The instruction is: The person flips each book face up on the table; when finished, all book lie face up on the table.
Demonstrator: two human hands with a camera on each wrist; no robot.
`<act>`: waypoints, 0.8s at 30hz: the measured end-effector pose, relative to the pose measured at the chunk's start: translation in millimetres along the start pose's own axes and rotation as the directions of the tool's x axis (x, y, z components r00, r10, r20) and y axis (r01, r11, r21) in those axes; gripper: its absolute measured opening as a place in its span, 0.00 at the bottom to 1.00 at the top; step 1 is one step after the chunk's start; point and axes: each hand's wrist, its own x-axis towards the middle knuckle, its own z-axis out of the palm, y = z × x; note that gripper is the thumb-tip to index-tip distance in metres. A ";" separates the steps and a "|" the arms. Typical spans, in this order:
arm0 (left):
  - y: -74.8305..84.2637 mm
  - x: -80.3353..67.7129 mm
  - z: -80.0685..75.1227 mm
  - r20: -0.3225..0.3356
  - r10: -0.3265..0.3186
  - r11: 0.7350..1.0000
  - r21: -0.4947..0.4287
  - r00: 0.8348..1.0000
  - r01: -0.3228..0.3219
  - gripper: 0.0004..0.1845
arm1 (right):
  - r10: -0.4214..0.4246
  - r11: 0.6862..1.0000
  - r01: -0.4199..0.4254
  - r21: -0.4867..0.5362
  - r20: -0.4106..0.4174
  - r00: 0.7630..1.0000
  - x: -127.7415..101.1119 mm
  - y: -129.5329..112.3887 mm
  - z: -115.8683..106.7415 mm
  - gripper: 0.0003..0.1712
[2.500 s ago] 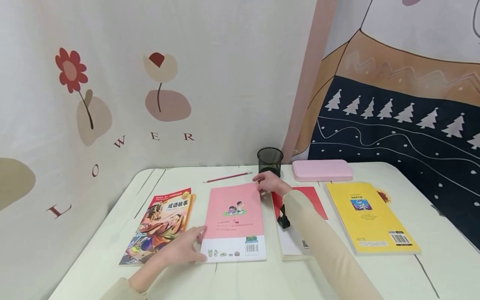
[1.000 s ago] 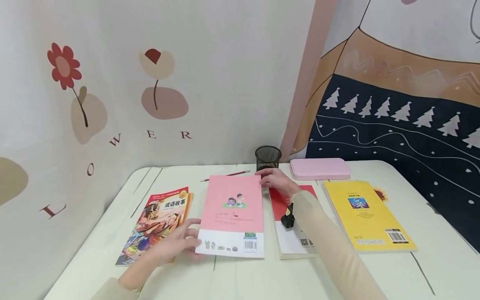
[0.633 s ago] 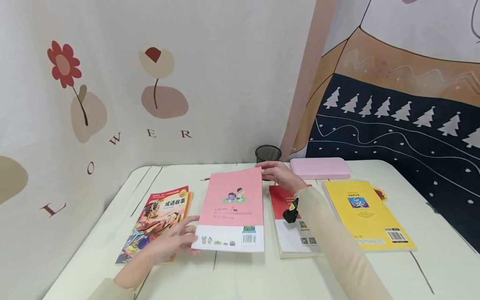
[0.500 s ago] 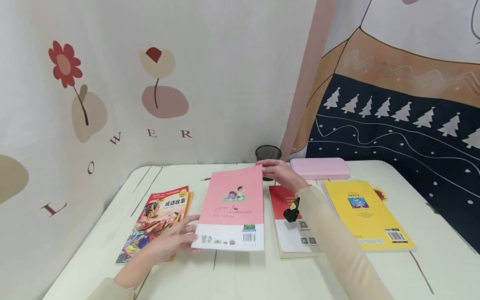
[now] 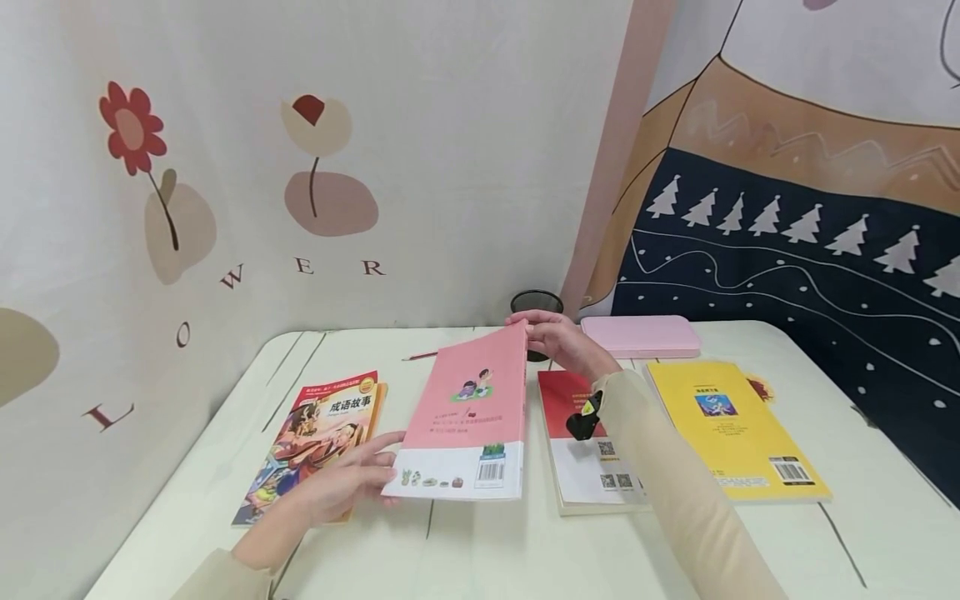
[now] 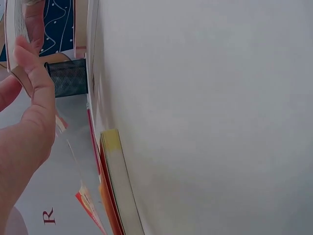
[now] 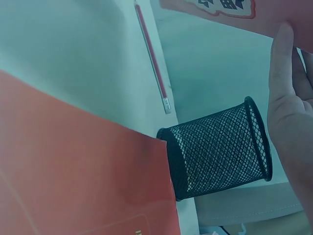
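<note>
A pink-covered book point(image 5: 468, 412) is tilted up off the white table point(image 5: 525, 554), its far edge raised. My right hand point(image 5: 542, 332) grips its far right corner, fingers curled over the top edge, just in front of a black mesh pen cup point(image 5: 536, 301). My left hand point(image 5: 369, 468) pinches the near left corner of the book. In the left wrist view the thumb point(image 6: 34, 73) lies against the book's page edge. In the right wrist view the fingers point(image 7: 288, 103) sit beside the pen cup point(image 7: 220, 147).
An orange illustrated book point(image 5: 318, 442) lies left of the pink one. To its right lie a red-and-white book point(image 5: 592, 471) and a yellow book point(image 5: 738, 429). A red pencil point(image 5: 420, 356) and a pink case point(image 5: 641, 336) lie near the wall.
The pink book lay flat at first. Its far edge has since risen steadily in my right hand, while my left hand has stayed at the near left corner.
</note>
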 end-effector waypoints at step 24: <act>-2.3 8.9 2.6 0.099 -0.015 0.999 -0.043 0.995 0.020 0.29 | -0.128 0.992 0.128 0.010 0.024 0.991 0.3 -12.2 9.7 0.09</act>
